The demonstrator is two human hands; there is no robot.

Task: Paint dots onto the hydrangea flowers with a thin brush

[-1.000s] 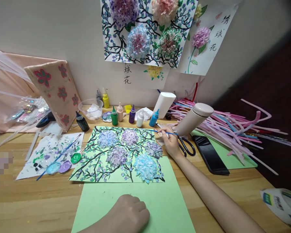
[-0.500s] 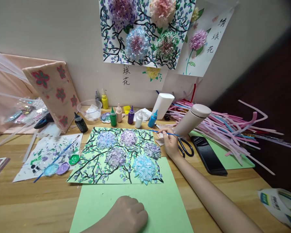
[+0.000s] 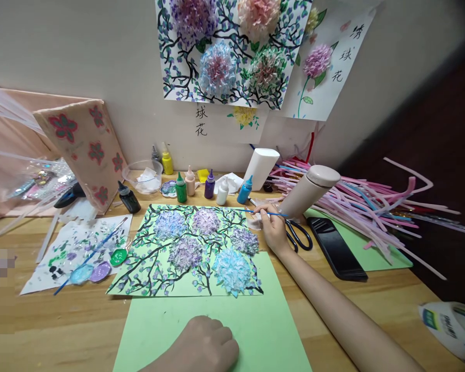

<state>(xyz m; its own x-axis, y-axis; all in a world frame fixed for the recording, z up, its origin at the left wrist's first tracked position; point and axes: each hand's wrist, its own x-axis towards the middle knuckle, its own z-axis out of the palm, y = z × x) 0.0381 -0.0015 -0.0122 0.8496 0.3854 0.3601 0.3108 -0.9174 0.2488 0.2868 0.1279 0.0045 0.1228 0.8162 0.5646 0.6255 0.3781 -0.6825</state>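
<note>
My right hand [image 3: 272, 227] pinches a thin blue paintbrush [image 3: 273, 213] over the upper right edge of a picture. The brush tip points left, close to the paper's top edge; I cannot tell whether it touches. On the picture [image 3: 151, 281] are black branches, small purple and teal leaf dabs, and several raised crumpled-paper flowers, among them a light blue one [image 3: 232, 269]. Beneath it lies a larger green sheet [image 3: 158, 330]. Curled into a fist, my left hand [image 3: 207, 343] rests on that sheet below the picture, with no object showing in it.
Left of the picture, a paint-stained paper [image 3: 67, 235] carries another brush [image 3: 89, 257] and paint caps [image 3: 101, 270]. Paint bottles [image 3: 181, 188] line the back. To the right are black scissors [image 3: 300, 236], a phone [image 3: 335, 248], a tilted tumbler [image 3: 310, 191], pipe cleaners [image 3: 356, 206] and tape [image 3: 449, 328].
The view has shifted very slightly. Both hands keep nearly the same places, the right still holding the paintbrush and the left still curled on the green sheet.
</note>
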